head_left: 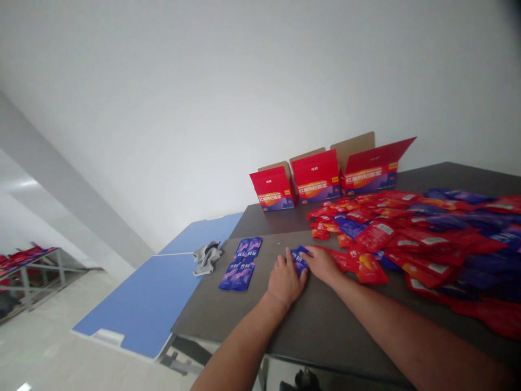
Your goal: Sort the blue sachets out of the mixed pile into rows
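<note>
My left hand [285, 282] and my right hand [321, 265] meet on the dark tabletop [244, 320], with a small blue sachet [299, 260] pinched between their fingers. Left of them lie several blue sachets in two flat groups [248, 248] [236, 276]. A large heap of red and blue sachets [423, 239] spreads to the right, and its nearest red sachets [368, 269] lie close to my right hand. A grey cloth [207, 258] sits at the tabletop's left edge.
Three red cardboard cartons [315, 176] with raised flaps stand at the far side of the tabletop. A blue table [142, 298] adjoins on the left. Further left, a metal rack [28, 277] holds red items on a tiled floor.
</note>
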Demonstrator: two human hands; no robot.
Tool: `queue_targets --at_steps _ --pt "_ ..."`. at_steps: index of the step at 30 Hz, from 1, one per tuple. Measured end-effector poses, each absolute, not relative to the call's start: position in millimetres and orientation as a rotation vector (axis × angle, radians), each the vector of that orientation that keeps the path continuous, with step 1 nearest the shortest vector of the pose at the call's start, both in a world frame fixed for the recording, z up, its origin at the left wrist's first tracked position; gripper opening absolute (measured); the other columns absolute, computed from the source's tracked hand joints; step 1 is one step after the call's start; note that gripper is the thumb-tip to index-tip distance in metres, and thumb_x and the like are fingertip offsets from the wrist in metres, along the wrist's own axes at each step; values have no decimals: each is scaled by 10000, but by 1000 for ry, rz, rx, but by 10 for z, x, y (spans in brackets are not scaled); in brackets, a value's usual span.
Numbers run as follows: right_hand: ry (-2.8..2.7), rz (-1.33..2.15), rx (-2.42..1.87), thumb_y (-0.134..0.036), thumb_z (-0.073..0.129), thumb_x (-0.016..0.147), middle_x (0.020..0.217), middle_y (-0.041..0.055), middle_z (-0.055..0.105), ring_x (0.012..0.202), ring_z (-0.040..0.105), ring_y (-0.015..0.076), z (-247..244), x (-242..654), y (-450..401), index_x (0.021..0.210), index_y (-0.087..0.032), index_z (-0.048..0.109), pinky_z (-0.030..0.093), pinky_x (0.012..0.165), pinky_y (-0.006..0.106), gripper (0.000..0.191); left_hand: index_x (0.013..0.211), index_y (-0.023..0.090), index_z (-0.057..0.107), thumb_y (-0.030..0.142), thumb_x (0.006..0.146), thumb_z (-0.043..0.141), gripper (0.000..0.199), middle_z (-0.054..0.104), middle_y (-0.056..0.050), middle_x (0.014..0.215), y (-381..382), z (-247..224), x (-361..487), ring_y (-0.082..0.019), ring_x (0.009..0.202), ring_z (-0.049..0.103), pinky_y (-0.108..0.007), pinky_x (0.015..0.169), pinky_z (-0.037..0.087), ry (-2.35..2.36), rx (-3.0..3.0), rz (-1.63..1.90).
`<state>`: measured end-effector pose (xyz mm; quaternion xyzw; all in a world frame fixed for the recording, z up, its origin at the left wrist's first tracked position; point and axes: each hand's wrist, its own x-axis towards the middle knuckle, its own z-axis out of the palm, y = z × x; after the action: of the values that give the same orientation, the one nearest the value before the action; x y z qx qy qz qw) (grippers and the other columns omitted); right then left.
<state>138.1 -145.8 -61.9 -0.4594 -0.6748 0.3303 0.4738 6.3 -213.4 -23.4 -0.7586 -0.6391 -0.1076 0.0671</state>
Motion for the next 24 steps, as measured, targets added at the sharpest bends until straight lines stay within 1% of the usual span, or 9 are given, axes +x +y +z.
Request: queue_targets --at_steps 2,7,12,17,20,24 --pt "-1652 832 -1089 -338 480 832 819 55 706 746 640 177 -648 1371 -1442 890 -172 665 482 669 267 255 1431 73 213 573 865 319 763 468 -181 1164 -2131 -212 -42 -275 1041 521 -342 903 398 -1936 -2261 -310" --pt "-1634 844 -1083 -324 478 841 913 69 701 811 644 172 -665 1367 -1440 954 -185 652 483 722 274 250 1385 44 285 532 876 333 707 483 -201 1162 -2054 -144 -397 -287 1047 521 -356 887 403 -1999 -2050 -266" --pt "-1659 844 -1084 -298 484 832 904 64 701 807 644 166 -636 1372 -1470 950 -186 652 482 725 273 234 1289 62 408 550 869 332 648 514 -198 1132 -1948 -149 -664 -299 1048 517 -368 863 410 -2056 -1892 -160" --pt "-1669 839 -1094 -275 496 815 893 54 702 815 641 164 -623 1367 -1483 939 -189 656 479 742 277 220 1180 77 500 556 842 370 600 529 -192 1121 -1951 -144 -756 -316 1061 501 -392 844 420 -2152 -1788 -47" --pt "-1666 854 -1083 -266 496 812 901 55 701 815 641 163 -621 1367 -1484 935 -190 657 479 741 277 216 1145 69 526 565 836 361 607 534 -197 1120 -1986 -127 -795 -322 1076 492 -397 845 422 -2211 -1774 10" --pt "-1669 858 -1074 -263 495 812 879 51 700 795 638 161 -622 1367 -1486 932 -191 657 478 727 274 214 1174 44 523 579 837 326 663 520 -222 1158 -2006 -113 -837 -333 1112 475 -398 856 416 -2264 -1774 63"
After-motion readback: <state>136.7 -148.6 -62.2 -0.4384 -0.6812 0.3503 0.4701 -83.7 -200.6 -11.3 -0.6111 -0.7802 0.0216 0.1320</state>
